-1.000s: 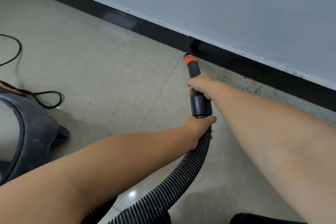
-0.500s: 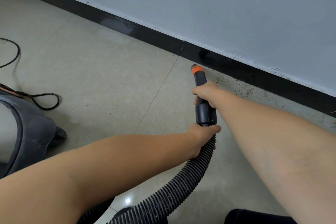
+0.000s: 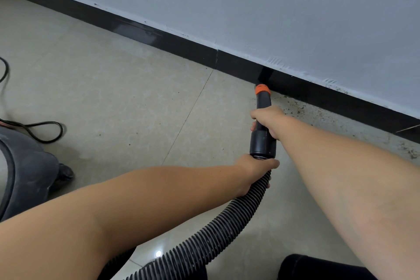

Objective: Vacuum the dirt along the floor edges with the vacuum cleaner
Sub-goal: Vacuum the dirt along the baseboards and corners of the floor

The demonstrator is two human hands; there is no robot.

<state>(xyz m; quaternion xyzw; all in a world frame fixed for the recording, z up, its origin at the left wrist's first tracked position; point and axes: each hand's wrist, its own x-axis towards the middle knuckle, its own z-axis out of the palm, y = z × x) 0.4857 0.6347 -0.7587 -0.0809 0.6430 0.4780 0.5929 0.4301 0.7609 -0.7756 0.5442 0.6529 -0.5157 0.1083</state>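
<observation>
Right hand (image 3: 268, 118) grips black vacuum nozzle (image 3: 263, 129); orange-collared tip at the black skirting board (image 3: 159, 37), floor's far edge. Left hand (image 3: 254, 171) clamps ribbed hose (image 3: 227, 218) just behind the nozzle cuff. Dirt (image 3: 318, 113) lies along the edge, right of tip. Vacuum cleaner body (image 3: 25, 173) at left, power cord (image 3: 43, 130) beside it.

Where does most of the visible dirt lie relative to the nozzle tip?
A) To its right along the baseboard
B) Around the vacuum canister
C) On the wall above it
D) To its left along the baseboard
A: the dirt speckles the floor by the baseboard, right of the nozzle.
</observation>
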